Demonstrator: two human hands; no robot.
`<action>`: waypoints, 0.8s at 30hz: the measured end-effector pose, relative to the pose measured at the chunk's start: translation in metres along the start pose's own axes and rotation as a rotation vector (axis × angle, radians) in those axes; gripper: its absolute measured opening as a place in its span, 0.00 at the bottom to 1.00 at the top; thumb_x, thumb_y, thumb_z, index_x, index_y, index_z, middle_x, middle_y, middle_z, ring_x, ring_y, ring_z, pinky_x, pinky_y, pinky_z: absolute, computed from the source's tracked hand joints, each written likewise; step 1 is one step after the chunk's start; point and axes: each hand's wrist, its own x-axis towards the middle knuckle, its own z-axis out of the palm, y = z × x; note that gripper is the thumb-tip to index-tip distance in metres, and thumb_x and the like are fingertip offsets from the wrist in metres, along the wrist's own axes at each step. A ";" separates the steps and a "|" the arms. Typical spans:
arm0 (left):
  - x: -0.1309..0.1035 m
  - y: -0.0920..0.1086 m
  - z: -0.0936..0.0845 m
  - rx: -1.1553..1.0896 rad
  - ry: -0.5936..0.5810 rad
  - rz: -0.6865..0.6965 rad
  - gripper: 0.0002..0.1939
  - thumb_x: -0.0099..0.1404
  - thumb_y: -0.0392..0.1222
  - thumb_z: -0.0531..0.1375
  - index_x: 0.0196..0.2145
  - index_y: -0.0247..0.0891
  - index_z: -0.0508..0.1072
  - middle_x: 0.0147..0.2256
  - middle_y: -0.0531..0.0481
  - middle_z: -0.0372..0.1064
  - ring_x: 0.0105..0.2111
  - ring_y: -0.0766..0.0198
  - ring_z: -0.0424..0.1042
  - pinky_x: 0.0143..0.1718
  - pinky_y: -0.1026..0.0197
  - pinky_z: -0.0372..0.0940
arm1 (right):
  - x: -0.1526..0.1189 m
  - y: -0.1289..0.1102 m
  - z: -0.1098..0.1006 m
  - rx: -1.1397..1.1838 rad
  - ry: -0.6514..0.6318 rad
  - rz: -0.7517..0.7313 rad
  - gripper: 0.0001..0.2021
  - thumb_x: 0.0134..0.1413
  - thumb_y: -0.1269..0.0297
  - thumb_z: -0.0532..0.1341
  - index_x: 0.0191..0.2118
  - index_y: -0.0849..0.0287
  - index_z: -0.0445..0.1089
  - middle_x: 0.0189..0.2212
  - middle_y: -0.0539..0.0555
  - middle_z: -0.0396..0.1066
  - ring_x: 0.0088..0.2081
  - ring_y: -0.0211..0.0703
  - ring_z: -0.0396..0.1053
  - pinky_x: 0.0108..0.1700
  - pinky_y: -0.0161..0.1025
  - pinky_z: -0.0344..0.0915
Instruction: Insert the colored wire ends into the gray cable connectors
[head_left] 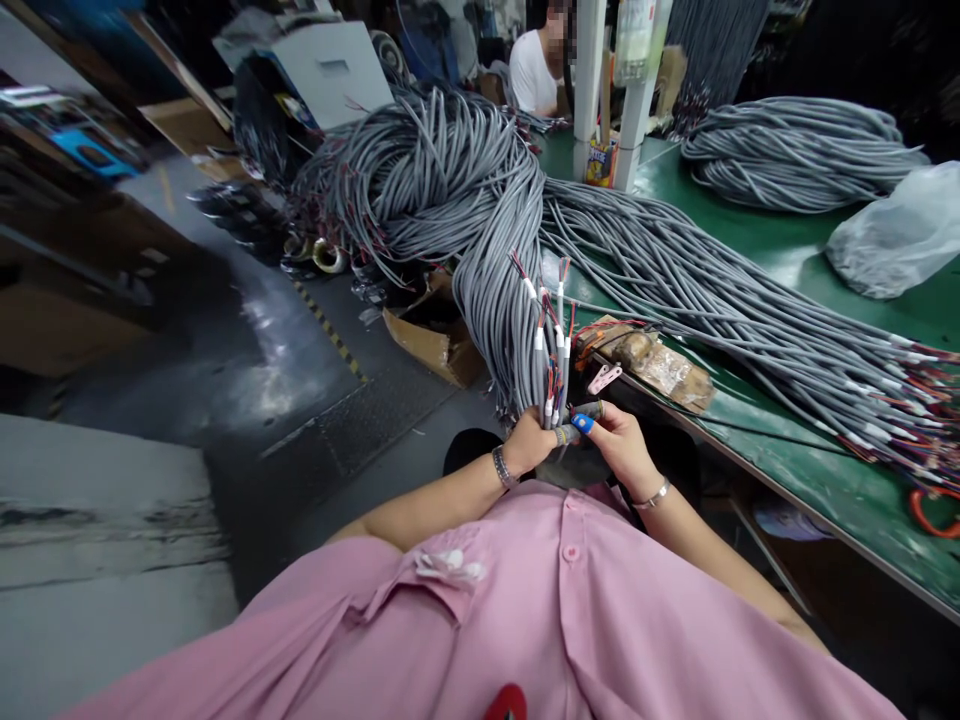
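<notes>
My left hand is closed round several grey cables, just in front of my shirt. Their upright ends carry white bands and bare coloured wires, mostly red and dark. Close beside it, my right hand is in a pinch at the left fingertips. A blue cover sits on its thumb, and grey wrapping shows on fingers of both hands. What the right fingertips pinch is too small to make out. Behind the held ends hangs a thick bundle of grey cables, draped over the table edge.
More grey cables lie along the green table. A taped wooden block and a pink clip are at its near edge. At the back are a coiled bundle, a plastic bag and a person. Below stands a cardboard box.
</notes>
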 end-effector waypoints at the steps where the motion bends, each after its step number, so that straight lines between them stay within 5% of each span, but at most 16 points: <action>1: 0.000 0.001 0.001 -0.014 0.007 0.003 0.13 0.47 0.45 0.70 0.24 0.33 0.74 0.22 0.51 0.70 0.24 0.66 0.68 0.28 0.63 0.64 | 0.000 -0.001 0.000 0.011 -0.010 0.002 0.09 0.48 0.57 0.67 0.35 0.56 0.75 0.27 0.50 0.71 0.27 0.39 0.68 0.33 0.39 0.67; 9: -0.001 0.015 0.006 -0.194 0.083 -0.018 0.13 0.47 0.45 0.69 0.22 0.33 0.73 0.20 0.50 0.70 0.21 0.66 0.69 0.25 0.63 0.64 | -0.006 -0.007 -0.002 0.118 -0.016 0.004 0.13 0.47 0.59 0.68 0.40 0.54 0.75 0.31 0.51 0.75 0.33 0.42 0.70 0.42 0.41 0.66; 15: 0.002 0.025 0.007 -0.298 0.114 -0.108 0.14 0.44 0.42 0.71 0.22 0.33 0.70 0.18 0.51 0.68 0.19 0.65 0.70 0.23 0.64 0.63 | 0.011 0.014 -0.021 0.380 0.152 0.202 0.19 0.50 0.44 0.62 0.36 0.57 0.74 0.31 0.53 0.74 0.29 0.37 0.68 0.34 0.37 0.68; 19: 0.009 0.027 0.009 -0.310 0.075 -0.179 0.15 0.45 0.42 0.71 0.22 0.33 0.69 0.18 0.50 0.69 0.18 0.66 0.69 0.21 0.65 0.61 | 0.035 0.010 -0.025 0.503 0.143 0.281 0.29 0.47 0.33 0.56 0.35 0.57 0.72 0.29 0.53 0.74 0.26 0.38 0.68 0.30 0.36 0.68; 24: 0.015 0.031 0.015 -0.312 0.075 -0.196 0.15 0.44 0.43 0.70 0.20 0.33 0.68 0.17 0.51 0.67 0.17 0.67 0.67 0.20 0.66 0.59 | 0.049 -0.001 -0.017 0.497 0.164 0.221 0.24 0.47 0.38 0.61 0.35 0.56 0.71 0.27 0.51 0.73 0.27 0.38 0.68 0.29 0.35 0.68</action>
